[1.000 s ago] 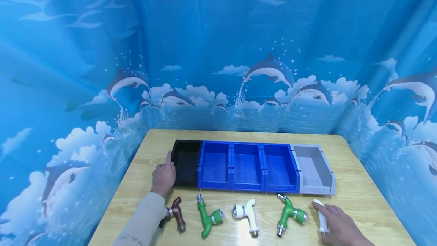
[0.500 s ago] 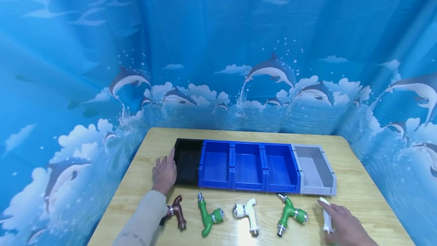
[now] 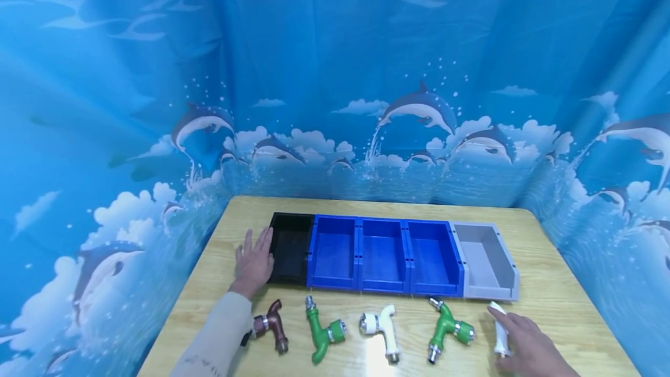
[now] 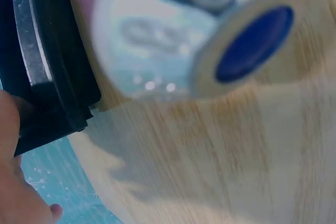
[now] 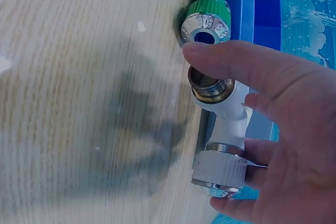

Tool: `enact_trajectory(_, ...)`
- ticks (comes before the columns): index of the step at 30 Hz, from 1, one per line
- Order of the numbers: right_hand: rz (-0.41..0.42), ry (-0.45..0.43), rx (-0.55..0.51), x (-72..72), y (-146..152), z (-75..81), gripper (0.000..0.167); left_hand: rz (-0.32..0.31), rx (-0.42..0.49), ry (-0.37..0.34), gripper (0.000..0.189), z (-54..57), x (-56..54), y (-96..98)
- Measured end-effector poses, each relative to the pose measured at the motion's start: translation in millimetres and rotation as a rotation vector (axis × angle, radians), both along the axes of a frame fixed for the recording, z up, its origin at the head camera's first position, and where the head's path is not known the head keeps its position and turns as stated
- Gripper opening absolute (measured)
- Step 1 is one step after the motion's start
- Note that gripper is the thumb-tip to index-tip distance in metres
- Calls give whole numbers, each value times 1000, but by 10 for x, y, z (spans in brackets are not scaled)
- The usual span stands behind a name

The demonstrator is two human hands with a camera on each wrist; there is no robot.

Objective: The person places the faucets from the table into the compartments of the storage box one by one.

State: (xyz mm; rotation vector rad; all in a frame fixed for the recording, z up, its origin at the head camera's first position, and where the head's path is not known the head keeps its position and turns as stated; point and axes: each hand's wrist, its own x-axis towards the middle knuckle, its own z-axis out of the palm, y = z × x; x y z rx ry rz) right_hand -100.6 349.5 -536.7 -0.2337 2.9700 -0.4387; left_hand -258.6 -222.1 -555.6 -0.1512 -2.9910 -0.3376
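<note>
My left hand (image 3: 255, 263) rests along the left side of the black bin (image 3: 289, 249) with its fingers extended and spread. In the left wrist view, the fingers (image 4: 8, 129) touch the end of that bin. A brown faucet (image 3: 275, 326) lies close to my left forearm. At the right, my right hand (image 3: 534, 345) holds a white faucet (image 3: 501, 333). In the right wrist view, the thumb lies near the faucet's threaded brass end, and the other fingers curl behind its body and ribbed handle (image 5: 219, 169). Part of this faucet is hidden by the hand.
Three blue bins (image 3: 335, 249) and a grey bin (image 3: 485, 263) continue the row beside the black one. A green faucet (image 3: 320, 333), another white faucet (image 3: 386, 330) and a second green faucet (image 3: 445, 327) lie before them on the wooden table (image 3: 549, 272). A dolphin-print curtain (image 3: 335, 103) surrounds the back and sides.
My left hand's fingers have spread and reach further along the black bin's side. The right hand and the white faucet have shifted slightly to the right.
</note>
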Motion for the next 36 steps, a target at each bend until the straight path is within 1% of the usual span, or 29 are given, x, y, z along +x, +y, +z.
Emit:
enact_trajectory(4, -1, 16, -2, -5, -6, 10, 97, -14, -18, -6, 71, 4, -4, 5)
enact_trajectory(8, -6, 22, -7, -9, -20, 5, 97, -14, -7, -9, 68, 34, 0, 30)
enact_trajectory(11, -14, 14, -13, -13, -39, 8, 98, -18, 9, 10, 63, 43, -9, 36)
enact_trajectory(15, -19, 1, -24, -26, -74, 31, 97, -15, 18, 64, 55, 21, -27, 8)
enact_trajectory(17, -23, 3, -27, -30, -91, 41, 97, -10, 26, 79, 54, 7, -24, -7)
enact_trajectory(20, -14, 28, -31, -27, -107, 59, 96, -12, 45, 81, 55, -5, -11, -18)
enact_trajectory(23, -1, 67, -32, -29, -110, 78, 96, -13, 62, 57, 60, -12, -3, -18)
enact_trajectory(27, 37, 152, -39, -42, -102, 114, 96, -14, 53, 36, 64, -17, -10, -14)
enact_trajectory(30, 49, 190, -44, -51, -103, 146, 97, -11, 52, 33, 64, -18, -18, -12)
enact_trajectory(36, 46, 171, -20, -90, -97, 203, 98, -24, 75, 42, 61, -15, -29, 5)
